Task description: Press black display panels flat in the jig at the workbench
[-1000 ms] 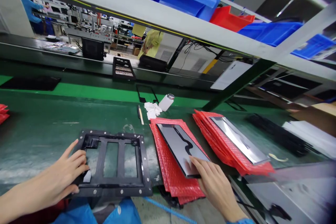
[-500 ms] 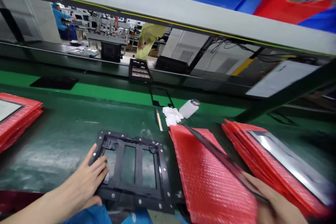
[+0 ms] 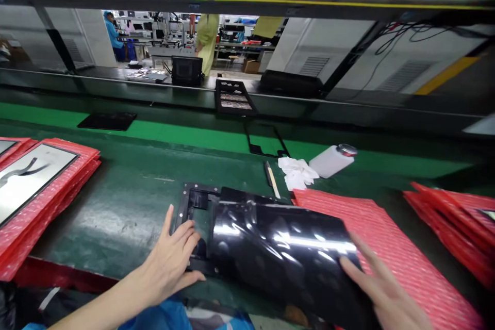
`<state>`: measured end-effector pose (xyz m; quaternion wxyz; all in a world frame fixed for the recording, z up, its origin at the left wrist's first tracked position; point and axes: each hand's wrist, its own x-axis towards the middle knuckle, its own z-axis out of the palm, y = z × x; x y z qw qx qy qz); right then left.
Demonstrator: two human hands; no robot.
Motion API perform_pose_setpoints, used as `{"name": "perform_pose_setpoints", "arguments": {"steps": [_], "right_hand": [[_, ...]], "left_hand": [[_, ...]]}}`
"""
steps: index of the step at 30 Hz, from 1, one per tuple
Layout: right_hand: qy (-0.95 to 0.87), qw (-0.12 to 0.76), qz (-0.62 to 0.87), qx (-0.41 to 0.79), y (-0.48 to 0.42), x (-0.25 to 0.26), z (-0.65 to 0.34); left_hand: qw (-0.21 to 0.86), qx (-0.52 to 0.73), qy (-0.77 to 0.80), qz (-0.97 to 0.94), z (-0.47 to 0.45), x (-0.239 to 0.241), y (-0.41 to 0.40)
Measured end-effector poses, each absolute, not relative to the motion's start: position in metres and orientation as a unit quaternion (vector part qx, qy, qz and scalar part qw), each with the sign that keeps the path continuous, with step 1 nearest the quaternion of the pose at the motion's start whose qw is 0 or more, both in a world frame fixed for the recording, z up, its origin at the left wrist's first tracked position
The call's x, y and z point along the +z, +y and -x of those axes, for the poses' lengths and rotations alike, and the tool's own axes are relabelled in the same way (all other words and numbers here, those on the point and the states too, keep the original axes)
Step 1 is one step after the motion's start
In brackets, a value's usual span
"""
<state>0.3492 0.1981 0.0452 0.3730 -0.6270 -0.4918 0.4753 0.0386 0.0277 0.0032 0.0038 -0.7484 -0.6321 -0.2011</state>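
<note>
My left hand (image 3: 170, 260) lies flat with fingers spread on the left edge of a black frame fixture (image 3: 190, 206) on the green bench. My right hand (image 3: 381, 291) holds the right end of a glossy black panel (image 3: 282, 250), which hangs tilted over the fixture and covers most of it. Its fingers rest against the panel's face and edge. A stack of red bubble-wrap sheets (image 3: 390, 252) lies right under that hand, with nothing on top.
Another red stack with a panel (image 3: 27, 180) lies at the left, a third red stack (image 3: 460, 216) at the right. A white bottle (image 3: 331, 160), crumpled wipes (image 3: 296, 171) and a small stick (image 3: 271, 179) sit behind the fixture. A person in yellow (image 3: 207, 36) stands far back.
My right hand lifted the black panel off the red stack and swung it left over the fixture. My left hand stayed on the fixture's left edge. The view panned left.
</note>
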Motion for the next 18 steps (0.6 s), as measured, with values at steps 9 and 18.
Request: {"name": "perform_pose_setpoints", "arguments": {"steps": [9,18], "right_hand": [[-0.427,0.345,0.573,0.608,0.209,0.045,-0.279],[-0.47,0.323,0.555,0.605,0.222,0.02,-0.277]], "left_hand": [[-0.08,-0.221,-0.621,0.748,0.02,0.012,0.035],[-0.098,-0.201,-0.629,0.744,0.023,0.008,0.051]]}}
